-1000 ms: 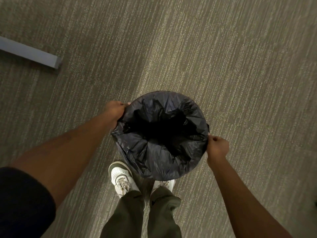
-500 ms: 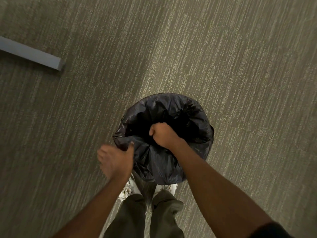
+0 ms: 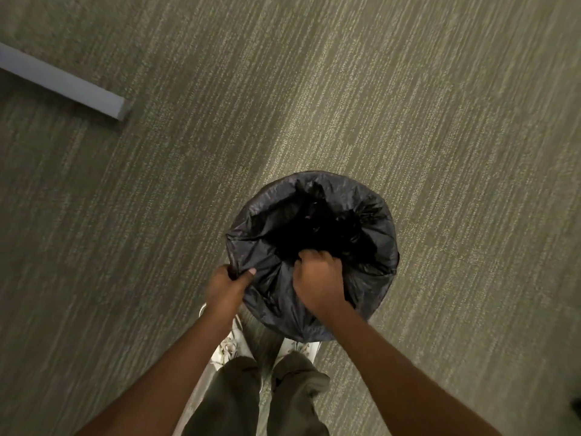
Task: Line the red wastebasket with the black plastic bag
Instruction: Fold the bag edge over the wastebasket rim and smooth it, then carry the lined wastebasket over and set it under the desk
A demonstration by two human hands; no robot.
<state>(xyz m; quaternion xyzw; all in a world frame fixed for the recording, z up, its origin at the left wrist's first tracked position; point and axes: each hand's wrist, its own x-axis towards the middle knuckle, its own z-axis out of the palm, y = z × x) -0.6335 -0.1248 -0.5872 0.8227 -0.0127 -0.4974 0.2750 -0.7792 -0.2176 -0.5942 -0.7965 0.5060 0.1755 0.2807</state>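
Note:
The black plastic bag (image 3: 371, 221) is draped over a round wastebasket standing on the carpet just ahead of my feet. The bag covers the rim and sides, so none of the basket's red shows. My left hand (image 3: 228, 286) pinches the bag's edge at the near-left side of the rim. My right hand (image 3: 317, 278) is curled into the mouth at the near side, its fingers pressed into the bag's folds. The inside of the bag is a dark hollow.
Striped grey-green carpet (image 3: 408, 105) lies all around. A pale grey bar (image 3: 63, 81) lies on the floor at the upper left. My white shoes (image 3: 229, 344) and dark trouser legs are directly under the basket in the view.
My left hand left the far-left rim, opened, and now grips the near-left edge. My right hand left the right rim and went into the bag's mouth.

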